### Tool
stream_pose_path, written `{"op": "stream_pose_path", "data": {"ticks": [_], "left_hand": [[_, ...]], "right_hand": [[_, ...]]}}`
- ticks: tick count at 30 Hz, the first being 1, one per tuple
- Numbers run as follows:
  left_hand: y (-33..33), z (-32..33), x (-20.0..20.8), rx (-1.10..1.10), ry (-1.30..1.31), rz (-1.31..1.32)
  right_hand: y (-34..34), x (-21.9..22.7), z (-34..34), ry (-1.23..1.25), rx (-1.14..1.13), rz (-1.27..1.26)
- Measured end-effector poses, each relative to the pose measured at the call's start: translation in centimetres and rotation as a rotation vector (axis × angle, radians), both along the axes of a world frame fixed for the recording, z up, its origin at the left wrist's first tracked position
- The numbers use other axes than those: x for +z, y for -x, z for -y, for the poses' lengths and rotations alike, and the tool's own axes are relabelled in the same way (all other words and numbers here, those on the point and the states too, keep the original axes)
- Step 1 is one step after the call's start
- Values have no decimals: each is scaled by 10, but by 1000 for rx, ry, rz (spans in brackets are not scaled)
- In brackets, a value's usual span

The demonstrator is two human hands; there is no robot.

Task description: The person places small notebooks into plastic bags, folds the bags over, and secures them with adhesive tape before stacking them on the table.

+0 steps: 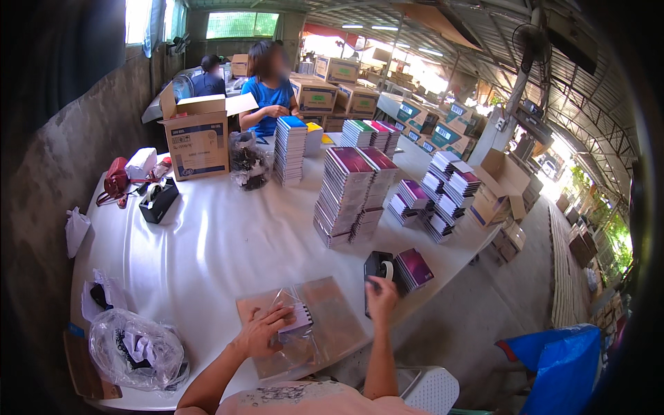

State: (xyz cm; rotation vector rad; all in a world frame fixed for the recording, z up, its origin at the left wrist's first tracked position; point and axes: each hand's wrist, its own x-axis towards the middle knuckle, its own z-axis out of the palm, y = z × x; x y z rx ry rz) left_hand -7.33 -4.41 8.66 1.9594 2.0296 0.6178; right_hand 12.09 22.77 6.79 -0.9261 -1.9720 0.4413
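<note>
My left hand (pixel 266 329) lies with its fingers stretched over a small spiral notebook (pixel 299 317) in a clear plastic sleeve. Under the notebook is a flat brown board (pixel 337 304) with a glossy clear cover, near the table's front edge. To the right, my right hand (pixel 382 299) has its fingers curled together at a black tape dispenser (pixel 374 263) that carries a roll of tape. What the fingertips pinch is too small to make out. Beside the dispenser sits a short stack of purple-covered notebooks (pixel 416 268).
Tall notebook stacks (pixel 342 197) stand at the table's middle and right. Another tape dispenser (pixel 159 200) and an open carton (pixel 199 151) are at the left. A clear plastic bag (pixel 138 349) lies at the near left corner. Across the table is a person in blue (pixel 266 97).
</note>
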Motion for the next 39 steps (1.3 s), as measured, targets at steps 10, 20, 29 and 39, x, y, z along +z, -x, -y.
{"op": "stream_pose_path", "data": {"ticks": [10,20,29,39], "left_hand": [[7,5,5,-42,79,-78],[7,3,7,-26,133,-48],[11,-4,18,-49,154,-63],[20,-15,2,-79,141,1]], "right_hand": [[-58,-63,-41,524,-200,-56],[-72,-56,-42,1220,103,-543],[-84,-78,-25,1113,-79,-442],[-120,-109,14,367,-300,191]]}}
